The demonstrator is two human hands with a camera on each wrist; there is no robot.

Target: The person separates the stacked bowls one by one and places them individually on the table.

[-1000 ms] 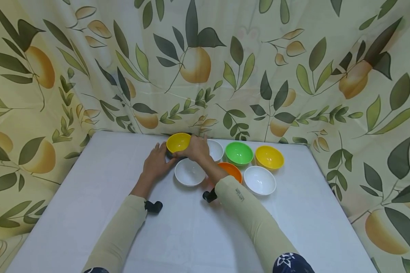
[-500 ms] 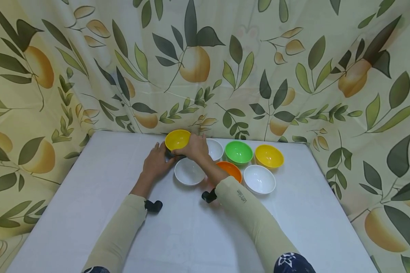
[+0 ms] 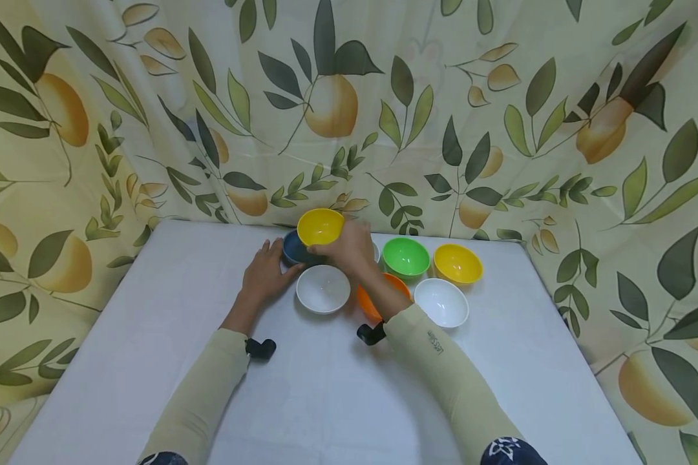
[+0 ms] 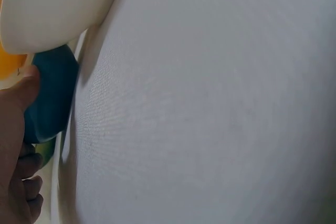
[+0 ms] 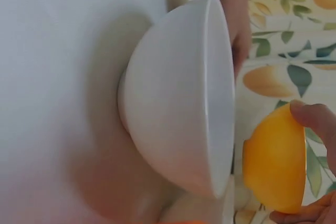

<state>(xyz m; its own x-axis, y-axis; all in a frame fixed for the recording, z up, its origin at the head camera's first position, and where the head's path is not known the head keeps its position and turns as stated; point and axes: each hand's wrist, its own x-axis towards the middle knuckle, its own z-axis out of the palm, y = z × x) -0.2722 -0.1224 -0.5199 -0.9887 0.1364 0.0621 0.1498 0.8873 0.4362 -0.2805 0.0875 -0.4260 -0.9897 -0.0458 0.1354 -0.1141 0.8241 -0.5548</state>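
My right hand [image 3: 349, 248] pinches a yellow bowl [image 3: 320, 226] by its rim, raised behind the other bowls; the right wrist view shows thumb and fingers on opposite sides of the yellow bowl [image 5: 275, 161]. Partly under it in the head view, a dark blue bowl [image 3: 295, 250] stands on the table. My left hand [image 3: 263, 274] grips that blue bowl, thumb on the near side and fingers round the left, as the left wrist view of the blue bowl [image 4: 52, 95] shows. Just in front stands a white bowl [image 3: 323, 289].
Right of my right hand stand a green bowl [image 3: 406, 258], another yellow bowl [image 3: 458, 265] and a white bowl [image 3: 441, 303]. An orange bowl [image 3: 372, 303] lies partly behind my right forearm, and another white bowl is mostly hidden. A patterned curtain [image 3: 384, 129] hangs behind the white-covered table [image 3: 314, 394].
My right hand has lifted the yellow bowl up out of the blue bowl and moved it to the right, uncovering the blue bowl. My left hand has stayed in place.
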